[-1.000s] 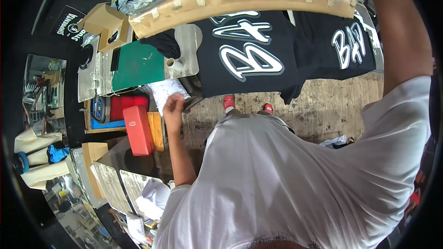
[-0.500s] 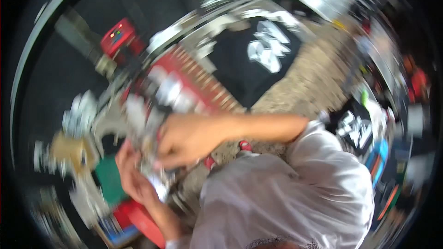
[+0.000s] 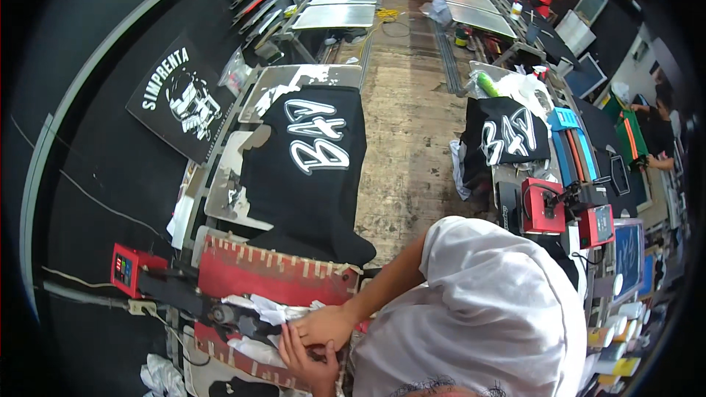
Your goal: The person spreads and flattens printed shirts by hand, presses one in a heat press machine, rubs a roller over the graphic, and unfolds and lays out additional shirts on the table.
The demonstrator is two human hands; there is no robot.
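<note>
Low in the head view, my right hand reaches in from the white sleeve with its back showing and its fingers bent down. My left hand meets it from below, its fingers curled up against the right hand's fingers. Something dark shows in the gap between the left thumb and fingers; what the hands close on is hidden. Just beyond them a crumpled white cloth lies by the dark arm of a heat press. A red pad edged with tape strips spreads behind it.
A black printed shirt lies on a platen beyond the red pad, and another black shirt lies across the aisle. A red control box stands at left. A second red press is at right. People work farther off.
My view has swung round and steadied; the earlier frame is tilted and blurred. My hands, more spread before, now lie close together beside the white cloth.
</note>
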